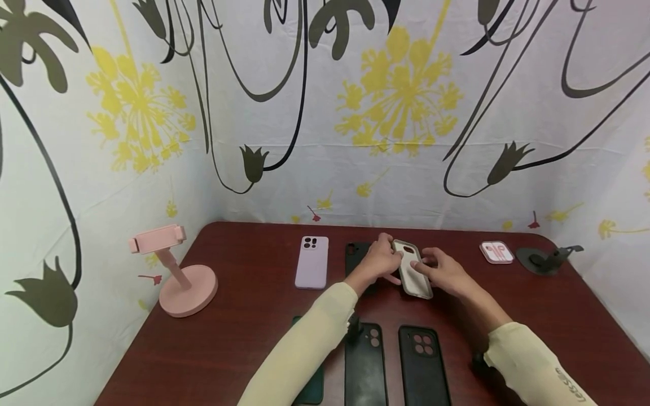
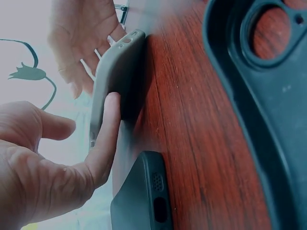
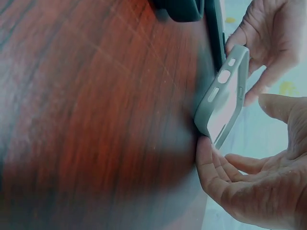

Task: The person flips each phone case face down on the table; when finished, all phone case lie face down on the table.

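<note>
A grey phone case point(image 1: 413, 273) stands tilted on one long edge on the dark wooden table point(image 1: 244, 316), held between both hands. My left hand point(image 1: 390, 260) grips its upper left side. In the left wrist view the left index finger point(image 2: 106, 132) lies along the case's point(image 2: 117, 79) rim, thumb apart. My right hand point(image 1: 430, 266) holds the right side. In the right wrist view its fingers point(image 3: 208, 165) cup the case's point(image 3: 225, 98) lower end, with the thumb hovering above. Both arms wear pale yellow sleeves.
A lilac case point(image 1: 312, 262) and a partly hidden black case point(image 1: 354, 255) lie left of the hands. Two black cases point(image 1: 364, 363) point(image 1: 422, 363) and a dark green one point(image 1: 311, 389) lie near me. A pink phone stand point(image 1: 175, 273) stands far left; an earphone box point(image 1: 496, 252) and black stand point(image 1: 545, 260) lie right.
</note>
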Tool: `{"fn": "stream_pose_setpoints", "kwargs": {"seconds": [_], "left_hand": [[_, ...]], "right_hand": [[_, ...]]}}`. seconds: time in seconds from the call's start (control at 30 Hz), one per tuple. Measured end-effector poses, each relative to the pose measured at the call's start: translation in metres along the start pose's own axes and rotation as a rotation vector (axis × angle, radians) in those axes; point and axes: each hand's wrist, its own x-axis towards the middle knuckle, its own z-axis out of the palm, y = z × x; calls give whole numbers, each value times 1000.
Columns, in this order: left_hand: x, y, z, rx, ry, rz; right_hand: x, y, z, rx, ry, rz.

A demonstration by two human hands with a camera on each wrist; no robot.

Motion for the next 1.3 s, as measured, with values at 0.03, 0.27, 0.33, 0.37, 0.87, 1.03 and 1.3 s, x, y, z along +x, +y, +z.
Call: {"fn": "stream_pose_setpoints", "kwargs": {"seconds": [0.03, 0.27, 0.33, 0.37, 0.87, 1.03, 1.3], "left_hand": [[0, 0, 0, -10, 2, -2], [-1, 3, 1, -102, 12, 9], [-1, 3, 1, -126, 13, 12], [-1, 4, 0, -135, 12, 14], [0, 1, 2, -242, -90, 91], [2, -1, 5, -231, -111, 90], [4, -9, 12, -187, -142, 55]], "right_hand": [[0, 0, 1, 4, -1, 1], [-2, -4, 4, 16, -20, -22], [-1, -5, 5, 22, -27, -25], [-1, -6, 5, 24, -31, -24], [0, -1, 0, 95, -58, 11], [-1, 1, -2, 149, -59, 34], [-1, 3, -4, 184, -53, 65]]}}
